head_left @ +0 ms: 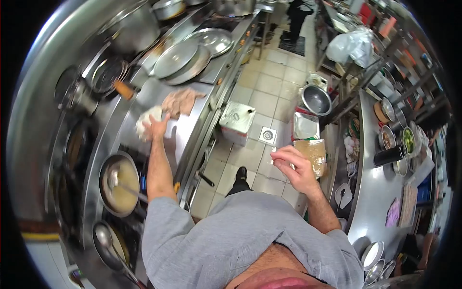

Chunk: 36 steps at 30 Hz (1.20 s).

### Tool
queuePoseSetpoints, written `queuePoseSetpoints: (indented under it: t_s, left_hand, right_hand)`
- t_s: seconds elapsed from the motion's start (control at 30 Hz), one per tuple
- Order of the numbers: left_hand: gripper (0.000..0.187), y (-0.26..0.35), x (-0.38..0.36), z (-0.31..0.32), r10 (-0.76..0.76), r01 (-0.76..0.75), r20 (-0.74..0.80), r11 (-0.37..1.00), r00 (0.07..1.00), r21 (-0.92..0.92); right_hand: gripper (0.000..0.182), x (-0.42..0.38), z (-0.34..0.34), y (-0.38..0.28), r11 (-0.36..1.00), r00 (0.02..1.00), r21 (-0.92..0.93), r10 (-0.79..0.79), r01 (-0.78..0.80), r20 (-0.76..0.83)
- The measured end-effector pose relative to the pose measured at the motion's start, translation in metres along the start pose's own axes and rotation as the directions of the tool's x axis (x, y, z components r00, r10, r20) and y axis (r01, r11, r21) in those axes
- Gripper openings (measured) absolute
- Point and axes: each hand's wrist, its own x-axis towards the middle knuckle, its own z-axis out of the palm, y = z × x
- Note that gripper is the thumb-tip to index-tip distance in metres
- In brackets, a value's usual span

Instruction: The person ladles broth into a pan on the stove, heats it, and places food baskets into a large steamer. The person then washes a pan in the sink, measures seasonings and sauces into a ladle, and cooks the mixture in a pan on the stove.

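My left hand (155, 128) presses on a white cloth (143, 122) on the steel counter (185, 130), its fingers bent over the cloth and the thumb out to the side. Touching or almost touching that thumb is a crumpled pinkish-brown cloth (180, 102). Held in the air over the aisle, my right hand (296, 166) has loosely bent, outstretched fingers, and I see nothing in it. Below it on the floor side is a plastic-wrapped brown box (312, 153). Nearer my body than the left hand, a pan of yellowish liquid (120, 185) with a ladle in it stands on the stove.
Large steel lids (177, 59) lie further along the counter. A pan with a wooden handle (124, 90) is beside them. On the tiled floor stand a white-topped square tin (237, 117) and a steel bowl (316, 99). The right-hand counter (370, 180) carries bowls and a black bottle (389, 156).
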Motion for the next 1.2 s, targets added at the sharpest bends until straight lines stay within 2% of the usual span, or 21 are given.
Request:
queuePoseSetpoints:
  t_s: [0.07, 0.13, 0.3, 0.37, 0.43, 0.47, 0.53, 0.57, 0.63, 0.7, 0.73, 0.77, 0.8, 0.87, 0.9, 0.93, 1.0, 1.07, 1.1, 1.17, 1.2]
  left_hand:
    - [0.106, 0.01, 0.031, 0.031, -0.067, 0.067, 0.001, 0.996, 0.998, 0.059]
    - [0.098, 0.028, 0.034, 0.043, -0.118, 0.116, 0.002, 0.981, 0.993, 0.156]
    - [0.084, 0.051, 0.07, 0.035, -0.07, 0.085, -0.067, 0.967, 0.995, 0.242]
    - [0.074, 0.032, 0.111, 0.042, 0.135, -0.09, -0.235, 0.977, 0.963, 0.192]
    - [0.061, 0.016, 0.134, 0.052, 0.168, -0.203, -0.474, 0.979, 0.864, -0.022]
    - [0.061, 0.017, 0.131, 0.048, 0.169, -0.204, -0.479, 0.979, 0.861, -0.021]
    - [0.046, 0.031, 0.109, 0.026, -0.361, 0.094, -0.563, 0.89, 0.743, -0.447]
    - [0.046, 0.042, 0.093, 0.017, -0.355, 0.09, -0.569, 0.893, 0.742, -0.44]
    - [0.035, 0.069, 0.048, 0.002, -0.394, -0.35, -0.688, 0.645, 0.609, -0.679]
    - [0.023, 0.118, 0.011, -0.024, -0.259, -0.642, -0.786, 0.464, 0.561, -0.611]
    - [0.021, 0.149, -0.017, -0.052, -0.176, -0.692, -0.765, 0.338, 0.619, -0.638]
    - [0.019, 0.177, -0.043, -0.085, -0.085, -0.722, -0.746, 0.205, 0.66, -0.661]
    - [0.018, 0.19, -0.058, -0.109, -0.012, -0.763, -0.766, 0.083, 0.643, -0.641]
    - [0.011, 0.222, -0.11, -0.171, 0.103, -0.923, -0.939, -0.174, 0.328, -0.342]
    - [0.008, 0.236, -0.141, -0.202, 0.105, -0.936, -0.986, -0.316, 0.128, -0.155]
    - [0.009, 0.247, -0.177, -0.23, 0.157, -0.907, -0.986, -0.421, -0.063, -0.009]
    - [0.022, 0.255, -0.237, -0.263, 0.009, -0.851, -0.986, -0.507, -0.165, 0.138]
    - [0.032, 0.241, -0.269, -0.287, 0.016, -0.645, -0.929, -0.724, -0.371, 0.245]
    - [0.032, 0.242, -0.288, -0.292, 0.016, -0.648, -0.927, -0.72, -0.375, 0.249]
    - [0.04, 0.247, -0.329, -0.297, 0.029, -0.87, -0.94, -0.391, -0.339, 0.301]
    - [0.04, 0.236, -0.345, -0.308, 0.028, -0.869, -0.938, -0.387, -0.345, 0.308]
  right_hand:
    - [0.022, 0.03, -0.016, -0.014, 0.995, 0.996, -0.083, -0.065, 0.06, -0.053]
    - [0.025, 0.061, -0.028, -0.025, 0.964, 0.961, -0.163, -0.235, 0.211, -0.143]
    - [0.026, 0.122, -0.044, -0.009, 0.95, 0.935, -0.211, -0.276, 0.231, -0.221]
    - [0.025, 0.135, -0.046, 0.007, 0.959, 0.948, -0.212, -0.232, 0.186, -0.216]
    - [0.023, 0.142, -0.051, 0.02, 0.97, 0.964, -0.22, -0.152, 0.104, -0.217]
    - [0.023, 0.144, -0.056, 0.023, 0.97, 0.963, -0.218, -0.157, 0.109, -0.219]
    - [0.023, 0.146, -0.069, 0.028, 0.966, 0.949, -0.256, -0.103, 0.025, -0.298]
    - [0.022, 0.146, -0.078, 0.031, 0.951, 0.929, -0.309, -0.137, 0.026, -0.343]
    - [0.021, 0.149, -0.096, 0.024, 0.959, 0.862, -0.274, -0.201, 0.076, -0.465]
    - [0.024, 0.15, -0.119, 0.014, 0.895, 0.776, -0.389, -0.4, 0.217, -0.487]
    - [0.025, 0.157, -0.128, 0.003, 0.829, 0.697, -0.383, -0.553, 0.408, -0.456]
    - [0.025, 0.157, -0.137, -0.012, 0.777, 0.662, -0.417, -0.624, 0.471, -0.415]
    - [0.024, 0.163, -0.144, -0.032, 0.67, 0.576, -0.484, -0.738, 0.563, -0.351]
    - [0.011, 0.16, -0.15, -0.065, 0.514, 0.41, -0.534, -0.858, 0.671, -0.31]
    - [0.009, 0.156, -0.16, -0.076, 0.378, 0.306, -0.579, -0.926, 0.723, -0.221]
    - [0.01, 0.148, -0.166, -0.097, 0.315, 0.282, -0.586, -0.948, 0.747, -0.15]
    - [0.016, 0.127, -0.181, -0.114, 0.236, 0.241, -0.578, -0.968, 0.781, -0.069]
    - [0.028, 0.103, -0.197, -0.127, 0.193, 0.225, -0.563, -0.974, 0.803, -0.014]
    - [0.027, 0.09, -0.206, -0.128, 0.198, 0.228, -0.56, -0.974, 0.805, -0.016]
    - [0.024, 0.066, -0.224, -0.128, 0.201, 0.229, -0.555, -0.973, 0.807, -0.02]
    - [0.023, 0.055, -0.231, -0.128, 0.203, 0.229, -0.553, -0.973, 0.808, -0.023]
